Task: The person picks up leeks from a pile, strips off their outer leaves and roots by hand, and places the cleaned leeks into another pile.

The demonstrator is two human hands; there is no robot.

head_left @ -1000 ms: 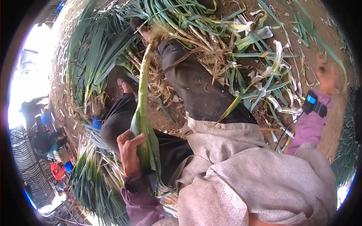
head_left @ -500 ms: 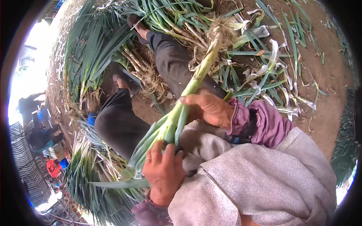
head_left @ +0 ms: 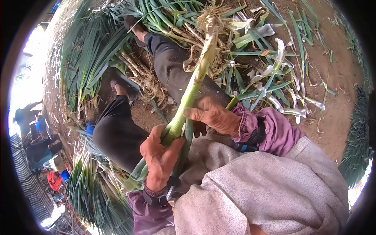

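A leek [head_left: 196, 84] slants across the middle of the head view, its shaggy roots [head_left: 211, 17] at the top and its leaves toward the lower left. My left hand [head_left: 159, 154] is closed around the stalk where the green leaves fan out, thumb and fingers on either side. Higher up, my right hand [head_left: 215, 114] holds the pale stalk with the thumb laid across it; its other fingers are partly hidden behind the stalk. A loose green leaf hangs down between my hands. Some of the lower leaves are covered by my left hand.
Piles of leeks [head_left: 84, 64] lie at the upper left, with another heap [head_left: 100, 192] at the lower left. Stripped leaves [head_left: 276, 66] litter the soil at the right. My dark-trousered legs [head_left: 119, 137] stretch ahead. Other people [head_left: 37, 147] show at the far left.
My left hand has moved up the leek from the leaves to the base of the stalk, now closer to my right hand. The leek has shifted slightly left.
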